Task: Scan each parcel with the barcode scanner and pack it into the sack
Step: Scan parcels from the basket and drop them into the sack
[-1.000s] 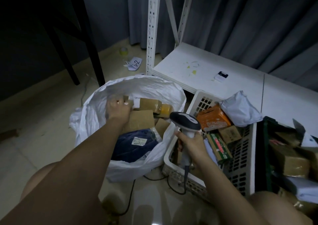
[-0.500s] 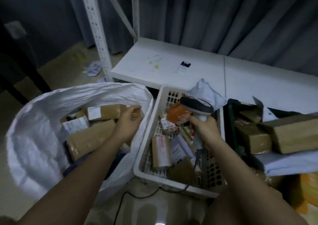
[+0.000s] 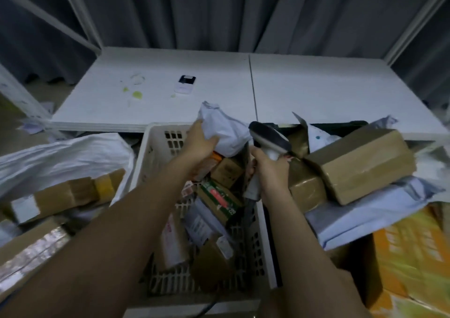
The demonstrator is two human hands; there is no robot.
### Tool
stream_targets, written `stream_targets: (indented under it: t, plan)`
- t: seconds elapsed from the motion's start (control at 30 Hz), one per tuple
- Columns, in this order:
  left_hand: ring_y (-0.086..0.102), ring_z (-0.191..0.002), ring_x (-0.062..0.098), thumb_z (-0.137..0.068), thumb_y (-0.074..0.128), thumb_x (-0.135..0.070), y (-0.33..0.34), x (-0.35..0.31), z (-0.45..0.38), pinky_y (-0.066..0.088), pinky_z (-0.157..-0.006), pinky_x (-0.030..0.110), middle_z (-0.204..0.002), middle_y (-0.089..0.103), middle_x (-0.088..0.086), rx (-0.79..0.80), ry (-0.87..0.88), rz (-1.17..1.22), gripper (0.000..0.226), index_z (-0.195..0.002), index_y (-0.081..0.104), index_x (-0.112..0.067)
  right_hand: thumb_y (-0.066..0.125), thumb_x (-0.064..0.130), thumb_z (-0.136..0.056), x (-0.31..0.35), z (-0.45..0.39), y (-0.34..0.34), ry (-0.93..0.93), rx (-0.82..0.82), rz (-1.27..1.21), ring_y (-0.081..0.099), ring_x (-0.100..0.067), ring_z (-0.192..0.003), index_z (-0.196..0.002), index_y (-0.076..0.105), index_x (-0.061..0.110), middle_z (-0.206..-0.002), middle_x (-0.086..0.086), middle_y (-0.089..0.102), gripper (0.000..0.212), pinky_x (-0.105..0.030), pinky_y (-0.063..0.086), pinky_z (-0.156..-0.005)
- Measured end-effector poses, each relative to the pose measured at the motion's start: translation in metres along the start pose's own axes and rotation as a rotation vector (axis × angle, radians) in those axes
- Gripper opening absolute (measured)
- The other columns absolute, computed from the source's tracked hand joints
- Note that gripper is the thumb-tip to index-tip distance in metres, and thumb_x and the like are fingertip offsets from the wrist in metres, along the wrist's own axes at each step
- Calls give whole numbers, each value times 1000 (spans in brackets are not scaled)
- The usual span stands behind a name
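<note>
My left hand (image 3: 199, 144) grips a white poly-bag parcel (image 3: 224, 130) at the far end of the white slotted basket (image 3: 155, 152). My right hand (image 3: 270, 169) holds the handle of the barcode scanner (image 3: 269, 138), whose dark head sits just right of that parcel. The basket holds several small parcels, among them a green-and-red box (image 3: 219, 196). The white sack (image 3: 63, 154) lies open at the left with brown cardboard parcels (image 3: 73, 193) inside.
To the right, a dark crate carries brown boxes (image 3: 360, 162), a grey poly mailer (image 3: 365, 210) and an orange box (image 3: 411, 252). Behind stands a low white shelf board (image 3: 219, 86) with a small device (image 3: 185, 84). White rack uprights and grey curtains stand beyond.
My left hand left the sack and moved right to the basket, where it took hold of the white poly-bag parcel. The view swung right. My right hand kept the scanner.
</note>
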State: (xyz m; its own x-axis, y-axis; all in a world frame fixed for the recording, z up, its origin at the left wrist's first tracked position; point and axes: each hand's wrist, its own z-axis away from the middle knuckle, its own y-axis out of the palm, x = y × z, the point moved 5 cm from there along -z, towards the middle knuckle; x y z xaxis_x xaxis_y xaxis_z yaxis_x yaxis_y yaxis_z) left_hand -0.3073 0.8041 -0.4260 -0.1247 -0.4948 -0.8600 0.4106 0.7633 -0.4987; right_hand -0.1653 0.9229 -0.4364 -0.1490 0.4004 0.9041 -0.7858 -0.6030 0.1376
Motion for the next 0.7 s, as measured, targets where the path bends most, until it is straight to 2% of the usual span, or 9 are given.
stream_targets:
  t: [0.03,0.1,0.2,0.27,0.37,0.43,0.5,0.6,0.7]
  plan:
    - [44,-126,27,-94,59,-17,5,4,-15,38,-101,33,-138,45,12,-23,-5,-31,52,-139,37,-3,77,26,-69,-1,-3,-1,22,1,-13,58,-23,-67,-90,59,5,-77,-14,60,35,-32,48,-62]
    - [28,-141,30,-91,63,-27,12,12,-40,30,-113,38,-154,26,14,-91,-49,-87,77,-150,19,-6,76,20,-75,-8,-11,-4,59,-4,-23,55,-22,-61,-87,58,5,-73,-14,59,26,-32,47,-59]
    - [6,-148,28,-92,61,-37,20,22,-65,13,-118,38,-161,3,11,-152,-139,-179,92,-153,-2,-11,76,18,-76,-15,-19,-4,79,-21,-41,56,-22,-63,-96,61,4,-76,-12,60,28,-35,49,-62]
    - [9,-148,30,-90,63,-38,20,25,-80,16,-118,41,-161,7,11,-194,-149,-142,95,-154,-3,-11,76,16,-77,-18,-22,-3,82,-20,-54,58,-21,-66,-103,62,4,-78,-10,61,32,-35,50,-64]
    - [31,-138,37,-91,63,-34,16,30,-85,35,-106,42,-147,40,14,-242,-183,-75,74,-151,23,-17,73,12,-81,-19,-24,-2,83,-4,-61,56,-17,-60,-93,59,13,-72,-6,59,18,-32,48,-60]
    - [45,-122,36,-92,61,-29,13,32,-80,41,-93,37,-122,59,13,-293,-129,-137,37,-125,55,-15,71,10,-84,-21,-25,-5,95,-7,-70,55,-17,-61,-90,56,20,-73,-7,58,19,-33,48,-61]
    - [56,-100,32,-93,59,-23,8,34,-67,43,-81,33,-95,62,10,-335,-68,-108,10,-92,61,-13,71,11,-84,-25,-22,-6,83,-18,-55,57,-21,-68,-104,60,14,-82,-11,60,23,-35,49,-66]
    - [56,-80,23,-93,60,-16,-8,36,-36,39,-70,26,-82,61,7,-426,-34,7,16,-78,59,-10,77,19,-78,-26,-16,-5,57,-27,-42,60,-24,-80,-119,60,-1,-94,-14,63,49,-37,52,-71]
    - [54,-79,18,-93,62,-15,-35,37,17,38,-70,25,-83,61,7,-475,22,56,14,-86,67,-3,79,28,-68,-18,0,1,74,-2,-58,61,-22,-76,-117,62,-1,-91,-11,65,59,-37,53,-71]
